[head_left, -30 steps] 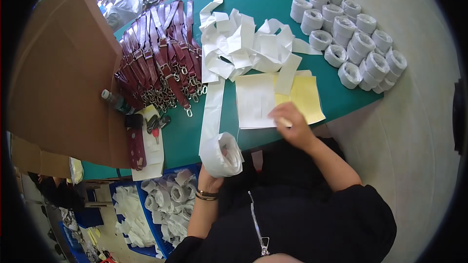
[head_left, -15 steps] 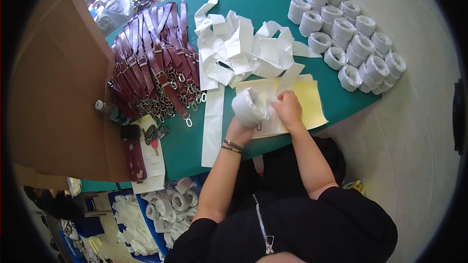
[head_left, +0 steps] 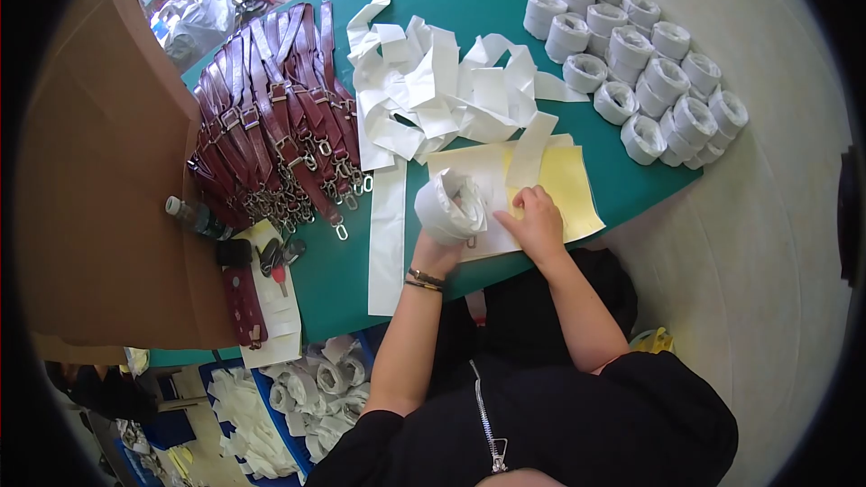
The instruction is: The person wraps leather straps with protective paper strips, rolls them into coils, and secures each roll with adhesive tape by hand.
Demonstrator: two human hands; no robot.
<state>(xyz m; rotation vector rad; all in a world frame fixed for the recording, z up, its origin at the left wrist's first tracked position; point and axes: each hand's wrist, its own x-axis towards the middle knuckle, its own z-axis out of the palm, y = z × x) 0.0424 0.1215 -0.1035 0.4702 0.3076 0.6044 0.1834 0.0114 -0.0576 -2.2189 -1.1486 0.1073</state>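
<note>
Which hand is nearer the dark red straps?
Left. The left hand holds a white roll to the right of the straps; the right hand is farther right, over the papers.

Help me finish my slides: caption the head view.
Left hand holding a white roll, right hand over yellow paper, maroon straps nearby.

A workshop: burgundy straps [head_left: 271, 117] heaped toward the tabletop's [head_left: 334, 280] left edge, white rolls [head_left: 629, 59] stacked along its right edge, filled blue bins [head_left: 281, 419] below its near edge.

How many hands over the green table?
2: the left hand holds a white roll; the right hand is over the papers. Any behind the cardboard box would be hidden.
</note>
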